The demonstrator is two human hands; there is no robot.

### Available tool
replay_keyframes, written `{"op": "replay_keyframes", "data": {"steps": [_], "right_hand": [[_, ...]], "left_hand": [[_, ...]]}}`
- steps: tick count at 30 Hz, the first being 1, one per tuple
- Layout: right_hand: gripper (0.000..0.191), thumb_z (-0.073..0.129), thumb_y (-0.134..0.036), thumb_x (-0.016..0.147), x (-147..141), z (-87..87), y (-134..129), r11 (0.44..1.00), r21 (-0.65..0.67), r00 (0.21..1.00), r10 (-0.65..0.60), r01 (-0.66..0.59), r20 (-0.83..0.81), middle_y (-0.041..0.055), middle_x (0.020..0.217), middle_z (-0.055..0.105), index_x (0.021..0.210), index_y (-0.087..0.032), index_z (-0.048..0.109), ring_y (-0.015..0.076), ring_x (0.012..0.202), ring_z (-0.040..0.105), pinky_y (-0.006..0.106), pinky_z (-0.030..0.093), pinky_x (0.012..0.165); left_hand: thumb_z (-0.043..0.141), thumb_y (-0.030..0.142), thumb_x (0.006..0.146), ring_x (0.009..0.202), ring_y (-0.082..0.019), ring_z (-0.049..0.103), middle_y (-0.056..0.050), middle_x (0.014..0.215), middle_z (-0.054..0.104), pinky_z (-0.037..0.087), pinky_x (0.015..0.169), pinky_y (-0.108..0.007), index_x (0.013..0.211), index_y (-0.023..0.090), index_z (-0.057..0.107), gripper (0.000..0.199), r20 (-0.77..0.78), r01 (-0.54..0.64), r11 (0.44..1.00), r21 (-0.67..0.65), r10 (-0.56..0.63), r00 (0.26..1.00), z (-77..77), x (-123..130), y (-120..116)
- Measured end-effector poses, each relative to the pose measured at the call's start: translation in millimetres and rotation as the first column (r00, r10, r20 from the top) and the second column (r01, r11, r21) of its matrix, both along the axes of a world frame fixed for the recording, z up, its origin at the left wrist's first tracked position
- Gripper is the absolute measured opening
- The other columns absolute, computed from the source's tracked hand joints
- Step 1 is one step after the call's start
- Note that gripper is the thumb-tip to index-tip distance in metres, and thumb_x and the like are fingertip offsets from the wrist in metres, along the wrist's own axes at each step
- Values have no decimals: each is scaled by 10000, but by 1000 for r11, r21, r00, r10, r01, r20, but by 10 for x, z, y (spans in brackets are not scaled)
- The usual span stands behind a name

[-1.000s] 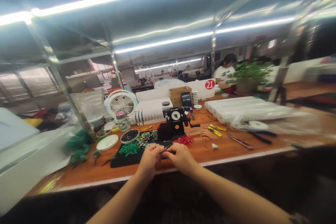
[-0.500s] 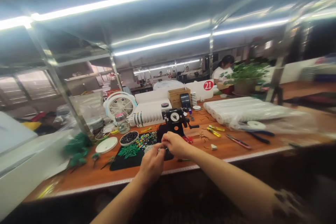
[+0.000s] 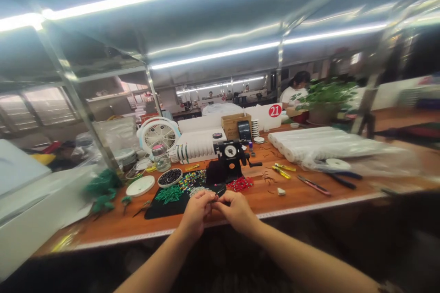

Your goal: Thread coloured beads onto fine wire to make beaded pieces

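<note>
My left hand [image 3: 196, 210] and my right hand [image 3: 238, 210] meet at the table's front edge, fingertips pinched close together. Something small and dark sits between them, too small to name. Just beyond lies a black mat [image 3: 156, 210] with green pieces [image 3: 169, 193], multicoloured beads [image 3: 193, 180] and silvery beads [image 3: 199, 190], partly hidden by my left hand. Red beads [image 3: 239, 184] lie past my right hand. A black hand-cranked device with a dial [image 3: 231, 152] stands behind the beads. A white dish holds black beads [image 3: 170, 176].
Yellow-handled tools [image 3: 281, 171], a pink-edged cutter [image 3: 313, 185] and dark-handled pliers [image 3: 343, 179] lie at right. White rolls [image 3: 309, 142] in plastic lie behind them. At left are a white lid [image 3: 140, 186], a fan [image 3: 159, 136] and a metal post [image 3: 91, 123]. A person [image 3: 292, 93] sits far back.
My right hand has drawn back and down from near the device toward the table edge, uncovering the red beads. My left hand has shifted slightly, its fingers still pinched.
</note>
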State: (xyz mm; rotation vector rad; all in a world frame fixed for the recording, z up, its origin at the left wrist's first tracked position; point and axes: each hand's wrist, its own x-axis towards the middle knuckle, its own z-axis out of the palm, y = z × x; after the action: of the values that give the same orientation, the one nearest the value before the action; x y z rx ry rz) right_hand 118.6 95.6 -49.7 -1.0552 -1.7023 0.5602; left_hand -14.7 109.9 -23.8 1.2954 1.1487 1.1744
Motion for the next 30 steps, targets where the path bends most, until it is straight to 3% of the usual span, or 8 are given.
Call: {"op": "replay_keyframes", "data": {"steps": [4,7,10,14,19,22,27,30], "right_hand": [[202,489,-134,865,36,-23,-24,935,348,977,-130,64,170,71,795,584,755,-166,654,194,789,535,296,444,710],[257,394,-92,882,111,95,17,853,521,936,-159,-30,315,102,904,558,880,-158,642,212,870,511,312,439,762],[226,401,-85,874,154,275,124,919,385,945,-52,-81,323,72,893,525,879,-157,615,163,760,513,262,433,684],[162,493,-85,837,169,475,339,991,83,970,88,-110,227,24,809,536,736,-159,598,134,730,512,241,405,676],[157,563,-62,766,192,519,602,966,-93,931,257,-240,261,-30,569,564,657,-156,626,103,517,527,200,382,502],[144,605,-58,728,220,507,621,955,-139,920,292,-264,260,-44,495,564,636,-162,644,108,461,534,200,385,471],[142,553,-198,845,219,392,330,998,53,994,-24,19,103,59,820,642,772,-154,666,172,806,587,274,421,735],[204,644,-342,785,140,201,140,992,27,992,-125,125,-6,40,714,630,678,-174,687,166,681,573,268,411,644]], "left_hand": [[629,315,677,524,-125,468,12,550,513,396,524,-238,626,171,573,162,-96,22,989,146,-8,995,48,-16,-48],[552,286,794,815,-186,545,-46,820,598,436,772,-301,734,189,610,127,-376,108,888,447,76,924,74,-59,-96],[396,199,889,835,-175,567,-65,944,580,459,752,-297,858,196,592,198,-640,286,696,659,318,700,34,-107,-81],[374,79,850,725,-170,599,-105,995,586,479,633,-277,894,163,584,230,-672,464,488,740,580,461,-51,-173,57],[398,48,800,802,-202,606,-135,1078,599,482,713,-317,936,153,588,256,-684,634,358,686,616,392,-79,-223,184],[394,68,810,829,-195,599,-101,1036,633,462,735,-305,921,174,602,258,-756,632,419,652,432,493,-22,-182,129],[546,266,758,643,-145,511,-16,669,560,404,613,-248,679,172,576,126,-369,110,916,385,44,929,93,-44,-50],[515,318,726,418,-91,328,62,478,372,277,422,-215,639,178,507,165,-182,14,988,157,15,983,52,16,-82]]}}
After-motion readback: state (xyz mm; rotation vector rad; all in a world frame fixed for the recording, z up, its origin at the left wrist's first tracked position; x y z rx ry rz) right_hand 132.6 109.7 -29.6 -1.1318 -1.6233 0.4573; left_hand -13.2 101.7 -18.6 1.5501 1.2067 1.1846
